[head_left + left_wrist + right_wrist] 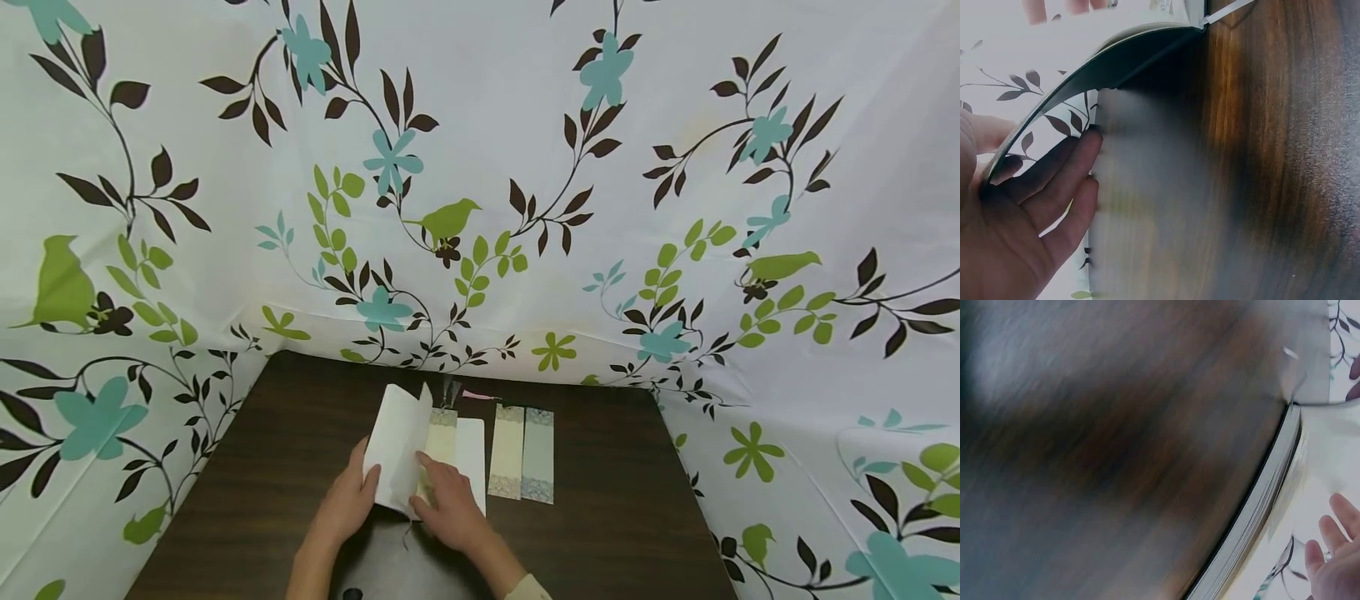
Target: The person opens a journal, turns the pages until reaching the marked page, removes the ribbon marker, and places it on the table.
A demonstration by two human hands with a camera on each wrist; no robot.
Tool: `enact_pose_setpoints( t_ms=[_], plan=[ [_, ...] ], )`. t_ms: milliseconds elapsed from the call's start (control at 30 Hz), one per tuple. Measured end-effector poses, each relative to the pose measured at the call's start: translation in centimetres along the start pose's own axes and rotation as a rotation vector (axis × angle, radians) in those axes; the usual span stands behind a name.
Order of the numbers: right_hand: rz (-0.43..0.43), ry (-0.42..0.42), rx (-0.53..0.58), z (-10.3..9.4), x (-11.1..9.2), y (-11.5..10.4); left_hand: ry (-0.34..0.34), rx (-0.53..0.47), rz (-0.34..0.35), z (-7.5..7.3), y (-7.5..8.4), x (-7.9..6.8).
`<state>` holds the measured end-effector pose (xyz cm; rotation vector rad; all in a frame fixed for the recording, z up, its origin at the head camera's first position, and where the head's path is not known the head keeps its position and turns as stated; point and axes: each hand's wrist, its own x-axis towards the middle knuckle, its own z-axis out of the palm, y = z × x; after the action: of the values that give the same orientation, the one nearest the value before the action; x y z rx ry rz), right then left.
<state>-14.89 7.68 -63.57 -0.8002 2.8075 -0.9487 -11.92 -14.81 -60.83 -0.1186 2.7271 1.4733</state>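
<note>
An open book (397,442) stands partly raised at the front middle of the table, with blank white pages and a dark cover (1147,59). My left hand (348,496) grips its left side, thumb over the pages and fingers under the cover. Near the gutter, my right hand (453,504) rests at the pages with fingers extended and spread, as the right wrist view shows (1341,556). A cream bookmark (442,437) with a patterned end lies along the right page, its lower part hidden by that hand. A thin ribbon (1229,11) hangs from the book's spine.
Right of the book lie two more patterned bookmarks, one cream (506,454) and one grey-blue (537,458). A pink tassel (478,395) is behind them. The dark wooden table (600,533) meets a leaf-and-bird printed cloth (510,125) at its back and sides.
</note>
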Motion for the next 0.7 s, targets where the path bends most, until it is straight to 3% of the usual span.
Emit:
enact_pose_setpoints(
  t_ms=[233,400,533,700],
  plan=[
    [-0.103,-0.057,-0.08,0.6,0.1,-0.7,0.007,-0.108,-0.017,0.4,0.3,0.1],
    [-0.12,-0.072,-0.086,0.9,0.3,-0.7,0.022,-0.091,-0.019,0.5,0.4,0.2],
    [-0.016,0.032,-0.137,0.7,0.7,-0.4,0.046,-0.063,0.013,0.6,0.3,0.2],
    [0.253,0.233,-0.247,0.6,1.4,0.5,0.057,-0.067,0.039,0.7,0.1,0.0]
  ],
)
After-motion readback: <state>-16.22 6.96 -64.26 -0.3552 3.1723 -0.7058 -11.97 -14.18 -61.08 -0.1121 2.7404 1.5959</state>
